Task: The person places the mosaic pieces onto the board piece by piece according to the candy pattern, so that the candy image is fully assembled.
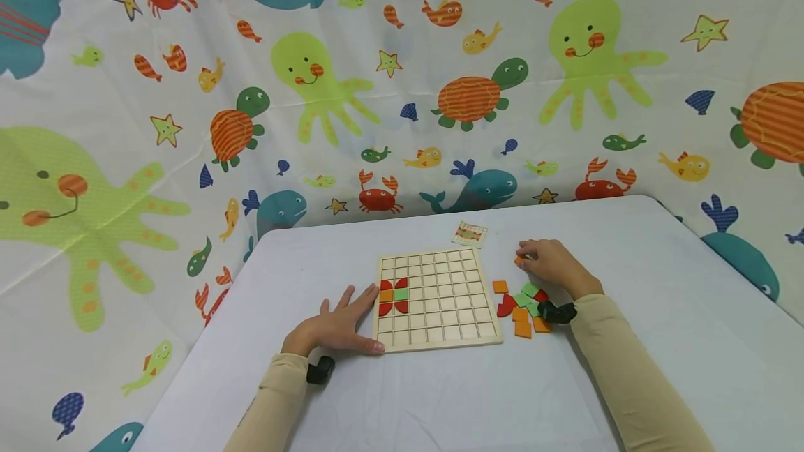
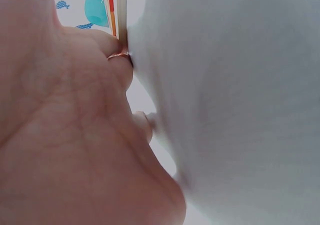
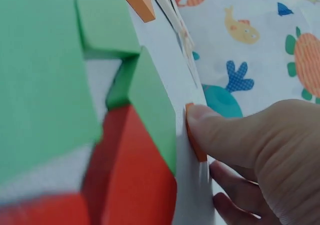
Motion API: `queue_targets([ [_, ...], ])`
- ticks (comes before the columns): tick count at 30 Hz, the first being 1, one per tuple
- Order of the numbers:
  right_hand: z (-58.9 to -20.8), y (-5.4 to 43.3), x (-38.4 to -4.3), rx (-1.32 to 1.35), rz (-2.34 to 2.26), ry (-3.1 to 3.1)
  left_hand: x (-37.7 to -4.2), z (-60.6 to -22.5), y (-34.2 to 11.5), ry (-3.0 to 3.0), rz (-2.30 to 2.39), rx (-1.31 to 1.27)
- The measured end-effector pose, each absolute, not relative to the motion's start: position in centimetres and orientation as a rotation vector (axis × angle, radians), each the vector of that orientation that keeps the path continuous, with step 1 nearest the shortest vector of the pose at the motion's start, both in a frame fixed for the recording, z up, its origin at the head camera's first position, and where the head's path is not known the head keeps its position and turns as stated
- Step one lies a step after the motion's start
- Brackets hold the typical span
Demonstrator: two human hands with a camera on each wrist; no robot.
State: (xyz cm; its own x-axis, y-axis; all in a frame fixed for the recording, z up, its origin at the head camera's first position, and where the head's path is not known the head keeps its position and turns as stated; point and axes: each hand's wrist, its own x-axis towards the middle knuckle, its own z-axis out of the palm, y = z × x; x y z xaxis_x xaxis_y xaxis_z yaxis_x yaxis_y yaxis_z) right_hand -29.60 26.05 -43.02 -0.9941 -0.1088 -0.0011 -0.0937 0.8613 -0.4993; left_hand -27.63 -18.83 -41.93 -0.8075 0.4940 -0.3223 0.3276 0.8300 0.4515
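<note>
A wooden grid board [image 1: 442,300] lies on the white table. Along its left side are an orange square tile [image 1: 386,296], a green square tile [image 1: 400,294] and several red rounded tiles [image 1: 385,309]. My left hand [image 1: 336,326] rests with fingers spread, thumb and fingertips touching the board's left edge and lower left corner. Beyond the loose tiles to the right, my right hand [image 1: 555,265] pinches a small orange tile [image 3: 195,135] near the tabletop. Its thumb shows on the tile; the other fingers are partly hidden behind.
Loose green tiles [image 1: 530,289], red tiles [image 1: 505,306] and orange tiles [image 1: 523,329] lie in a pile right of the board, under my right wrist. A small pattern card [image 1: 470,234] lies behind the board. A sea-animal curtain [image 1: 402,89] hangs behind the table.
</note>
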Motion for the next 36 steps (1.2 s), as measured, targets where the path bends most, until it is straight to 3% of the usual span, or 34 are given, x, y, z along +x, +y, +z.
queue_targets([
  [26,-41.4,23.7,-29.5,-0.259,-0.735,3.204,-27.8,-42.2,-19.0,2.574,0.53,0.618],
  [36,-40.7,22.3,-29.5,-0.228,-1.276,2.882,-27.7,-42.1,-19.0,2.581,0.498,0.607],
])
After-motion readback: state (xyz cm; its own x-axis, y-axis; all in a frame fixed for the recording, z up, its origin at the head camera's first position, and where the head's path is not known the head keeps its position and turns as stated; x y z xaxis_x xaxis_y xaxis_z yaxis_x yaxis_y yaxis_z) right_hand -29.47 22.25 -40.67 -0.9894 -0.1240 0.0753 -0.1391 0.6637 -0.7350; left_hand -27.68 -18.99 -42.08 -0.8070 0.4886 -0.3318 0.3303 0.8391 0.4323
